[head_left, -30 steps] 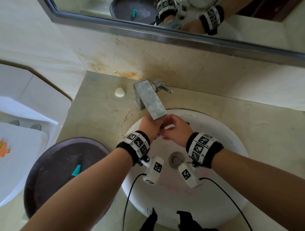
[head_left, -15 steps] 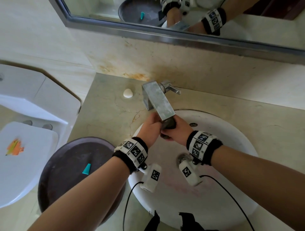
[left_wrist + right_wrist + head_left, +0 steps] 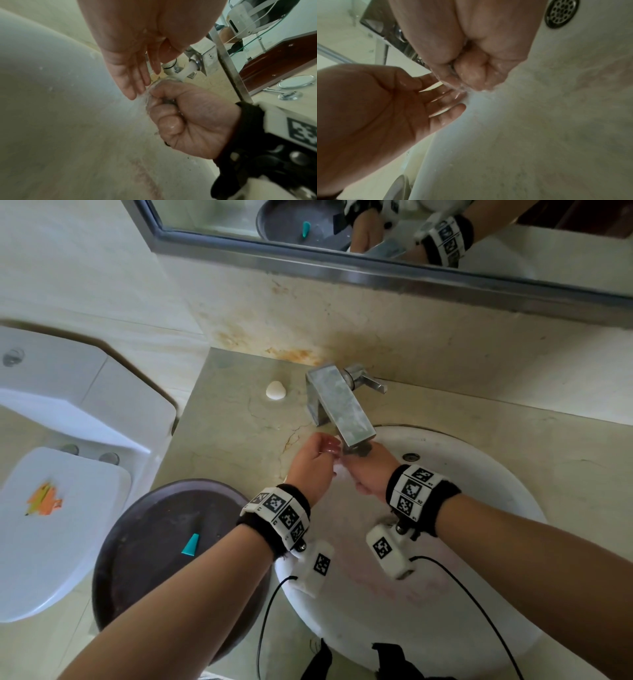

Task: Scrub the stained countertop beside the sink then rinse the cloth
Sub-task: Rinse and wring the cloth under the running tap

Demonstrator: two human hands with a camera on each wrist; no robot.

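Since the frame half a second ago, the left hand (image 3: pixel 313 463) has let go and drawn off to the side of the right hand (image 3: pixel 370 474), where both were then bunched together under the faucet (image 3: pixel 342 409). From the head view, the right hand is balled into a fist directly below the spout, over the far edge of the sink (image 3: pixel 479 460), and a dark scrap of the cloth (image 3: pixel 359 449) shows at the top of that fist. The countertop (image 3: pixel 239 440) lies just beyond the left hand, away from the fist, with a dark round basin (image 3: pixel 154 542) nearer the person. In the left wrist view, the left hand (image 3: pixel 133 60) has its fingers (image 3: pixel 130 83) straight and together, their tips just beside the clenched right hand (image 3: pixel 192 119); water (image 3: pixel 142 97) streams between them, and only a dark sliver of cloth (image 3: pixel 169 100) shows inside the curled fingers. In the right wrist view, the right hand (image 3: pixel 471 54) is clamped tight and wet, the left hand (image 3: pixel 376 108) lies palm-up and spread beside it, and the drain (image 3: pixel 561 13) sits behind the fist.
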